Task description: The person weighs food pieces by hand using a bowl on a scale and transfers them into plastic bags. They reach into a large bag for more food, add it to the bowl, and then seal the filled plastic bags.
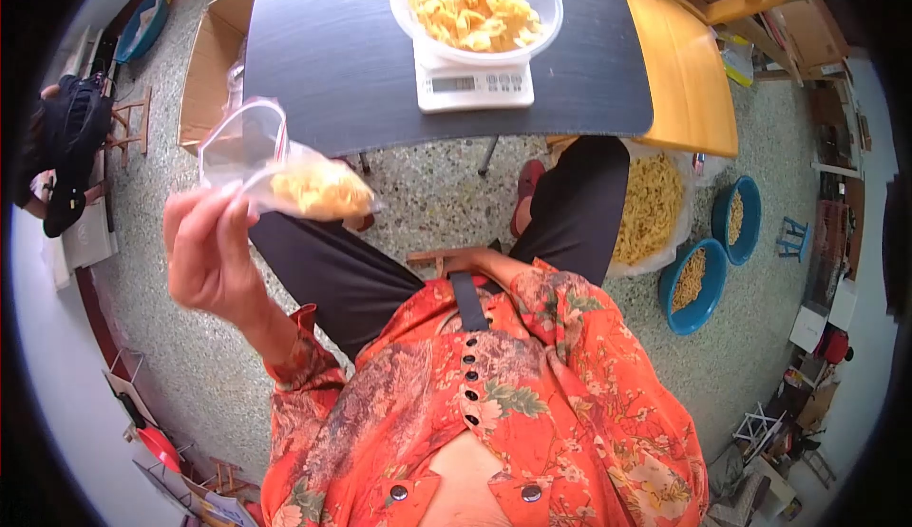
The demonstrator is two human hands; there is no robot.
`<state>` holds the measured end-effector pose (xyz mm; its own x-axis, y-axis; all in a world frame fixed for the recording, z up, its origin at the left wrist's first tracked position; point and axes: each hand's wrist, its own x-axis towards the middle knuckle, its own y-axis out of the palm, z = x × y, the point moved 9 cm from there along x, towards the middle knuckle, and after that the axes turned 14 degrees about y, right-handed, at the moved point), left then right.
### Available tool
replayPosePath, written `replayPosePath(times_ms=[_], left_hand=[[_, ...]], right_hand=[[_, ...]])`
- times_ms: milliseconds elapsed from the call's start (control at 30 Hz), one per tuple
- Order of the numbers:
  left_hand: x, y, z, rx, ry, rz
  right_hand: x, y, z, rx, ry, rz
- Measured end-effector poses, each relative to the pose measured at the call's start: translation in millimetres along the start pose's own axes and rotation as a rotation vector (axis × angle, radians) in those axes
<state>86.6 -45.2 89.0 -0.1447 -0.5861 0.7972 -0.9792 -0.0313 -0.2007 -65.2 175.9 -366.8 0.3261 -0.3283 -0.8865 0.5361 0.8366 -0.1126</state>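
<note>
At the left of the head view, my left hand (214, 251) pinches the upper part of a clear zip bag (249, 152). Yellow, flaky snack pieces (323, 190) fill the bag's lower end, which tilts out to the right. My right hand (480, 263) lies low by my lap, near a brown wooden piece (432, 257); its fingers are mostly hidden. On the dark table (332, 61) a white digital scale (475, 90) carries a clear plastic bowl (551, 19) heaped with yellow, crinkled pieces (470, 4). The scale's display is too blurred to read.
An open cardboard box (214, 76) stands left of the table. To my right, a large lined container of yellow pieces (651, 213) and two blue basins (692, 285) stand on the floor. A wooden bench (679, 61) adjoins the table. Another person (71, 137) in dark clothes is at far left.
</note>
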Motion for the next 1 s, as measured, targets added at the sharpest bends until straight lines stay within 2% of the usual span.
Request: replayPosePath(times_ms=[167,200,433,500,533,567,800,900,1000], left_hand=[[33.8,16.9,18.1,-0.006,0.094,0.126],[40.7,17.1,29.0,-0.018,0.051,0.076],[84.1,33.6,54.2,-0.037,0.029,0.093],[90.4,37.5,53.3,-0.052,0.033,0.112],[90.8,37.7,52.9,-0.056,0.027,0.113],[92.0,37.2,53.1,-0.059,0.016,0.120],[94.4,30.1,32.5,0.034,0.037,0.114],[81.2,30.0,27.0,0.058,-0.022,0.114],[68.9,35.9,7.6,0.096,-0.004,0.203]], right_hand=[[-1.1,40.4,-2.1,-0.007,-0.063,0.102],[1.1,46.0,-0.3,-0.002,-0.078,0.126],[-9.0,73.2,1.7,0.021,-0.181,0.237],[-0.7,63.3,-4.2,0.009,-0.118,0.269],[5.8,66.0,3.2,-0.040,-0.276,0.258],[14.2,70.6,-1.9,-0.044,-0.279,0.251],[26.1,-21.5,13.6,-0.088,-0.109,-0.012],[11.8,-36.3,15.6,-0.104,-0.049,-0.092],[-1.7,-68.1,28.0,-0.137,0.010,-0.214]])
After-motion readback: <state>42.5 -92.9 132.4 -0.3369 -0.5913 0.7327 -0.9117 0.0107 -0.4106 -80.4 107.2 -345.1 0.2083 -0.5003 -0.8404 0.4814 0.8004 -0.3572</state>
